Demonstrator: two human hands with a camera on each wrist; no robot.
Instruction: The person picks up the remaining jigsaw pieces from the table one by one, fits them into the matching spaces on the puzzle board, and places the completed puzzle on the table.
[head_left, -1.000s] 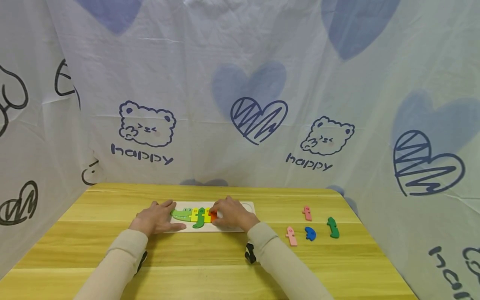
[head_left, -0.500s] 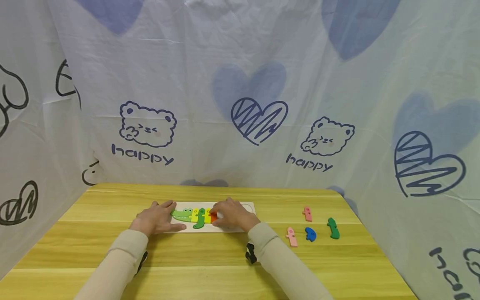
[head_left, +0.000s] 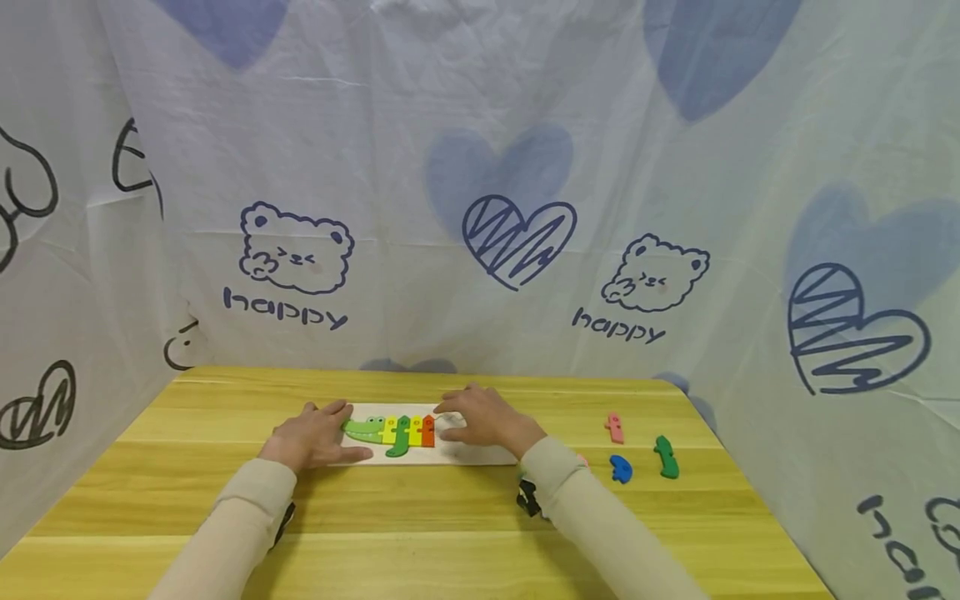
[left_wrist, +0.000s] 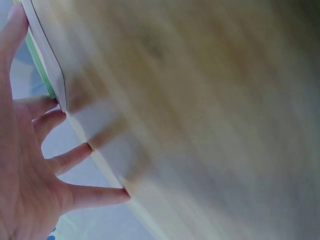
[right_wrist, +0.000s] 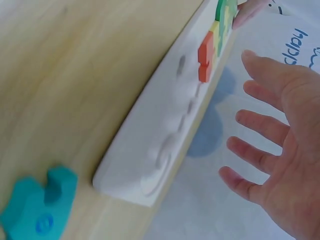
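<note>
- the wooden table (head_left: 420,533) carries a white puzzle board (head_left: 480,457) just in from the middle of its far edge, the board's long sides running along that edge.
- the left hand (head_left: 313,437) rests at the left end of the board, its fingers (left_wrist: 97,196) straight, spread and grasping nothing; the thumb lies by the board's near edge, and the index finger touches near its far left corner.
- the right hand (head_left: 487,421) hovers over the right half of the board, fingers (right_wrist: 262,127) apart, loosely bent and released; the right wrist view shows a gap between them and the board.
- on the left half of the board, five pieces sit side by side: a crocodile head (head_left: 365,430), a yellow piece (head_left: 389,431), a green leg (head_left: 402,437), a second yellow piece (head_left: 416,433) and an orange piece (head_left: 428,432).
- hollows (right_wrist: 165,150) show in the board between the orange piece and the right end.
- toward the table's right edge lie a pink piece (head_left: 615,427), a blue piece (head_left: 621,468) near it, and a green piece (head_left: 666,457), nearest that edge.
- a second pink piece (head_left: 582,459) is mostly hidden by the right sleeve (head_left: 600,517).
- behind the table's far edge hangs a pale cloth (head_left: 405,108) printed with hearts and bears.
</note>
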